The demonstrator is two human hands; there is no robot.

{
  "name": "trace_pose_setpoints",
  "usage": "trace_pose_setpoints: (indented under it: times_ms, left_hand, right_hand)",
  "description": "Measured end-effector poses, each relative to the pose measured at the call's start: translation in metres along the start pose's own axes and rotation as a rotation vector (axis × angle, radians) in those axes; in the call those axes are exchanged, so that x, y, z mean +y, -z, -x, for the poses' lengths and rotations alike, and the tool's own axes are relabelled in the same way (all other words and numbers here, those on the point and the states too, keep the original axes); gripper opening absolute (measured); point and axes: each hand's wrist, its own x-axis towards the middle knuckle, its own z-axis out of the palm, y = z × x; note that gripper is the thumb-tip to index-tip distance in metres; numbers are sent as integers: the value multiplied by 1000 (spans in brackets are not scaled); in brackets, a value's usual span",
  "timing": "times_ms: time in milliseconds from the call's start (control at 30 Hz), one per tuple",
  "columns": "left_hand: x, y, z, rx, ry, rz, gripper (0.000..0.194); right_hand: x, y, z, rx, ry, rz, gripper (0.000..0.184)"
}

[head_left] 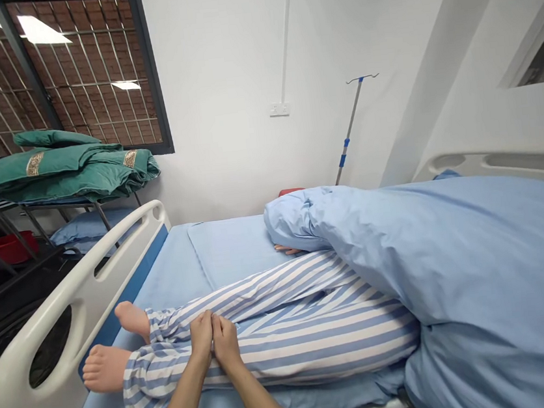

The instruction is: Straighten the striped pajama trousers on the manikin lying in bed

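Observation:
A figure in blue-and-white striped trousers (290,320) lies on a hospital bed, bare feet (105,368) toward the white footboard (34,362). My left hand (201,335) and my right hand (225,341) rest side by side on the near lower leg, fingers together and laid flat over the striped cloth, holding nothing that shows. A light blue quilt (455,255) covers the figure from the thighs up. A hand of the figure (287,250) peeks out from under the quilt's edge.
The bed's blue sheet (218,249) shows beyond the legs. Folded green bedding (66,168) lies on a rack at the left, with a red basin (9,247) below. An IV pole (349,129) stands by the white wall. The headboard (503,164) is at the right.

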Motion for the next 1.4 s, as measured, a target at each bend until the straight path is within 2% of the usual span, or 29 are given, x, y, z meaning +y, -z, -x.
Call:
trace_pose_setpoints:
  times_ms: [167,300,400,533,700,867,967,1033,1167,1267,1400]
  left_hand:
    - [-14,-2,11,38,-141,-272,35]
    - [-15,1,14,37,-174,-411,34]
    - [-13,1,15,3,-197,-475,34]
    - [-12,-1,16,-38,-205,-563,32]
    - [-9,-4,20,-31,-178,-633,33]
    - [-7,-4,20,-36,-178,-591,34]
    - [0,-11,16,-73,-155,-417,33]
    - [7,-21,15,-63,-85,-238,33]
    - [16,-40,19,60,94,8,35]
    - [11,-43,26,59,14,-37,36]
    - [2,-37,33,-50,-147,-259,41]
  right_hand:
    - [2,-1,-1,16,-51,-101,40]
    - [0,0,-3,17,-64,-65,39]
    - [-6,12,-11,-92,-64,72,41]
    - [-11,33,-19,-230,52,277,37]
    - [0,37,-12,-159,59,252,44]
    - [7,35,-8,-109,44,208,45]
    - [8,36,-10,-70,33,139,44]
    - [9,36,-11,-40,26,86,44]
    - [13,38,-14,14,-11,-18,45]
    - [15,39,-14,45,-29,-45,43]
    - [16,38,-15,73,-60,-72,41]
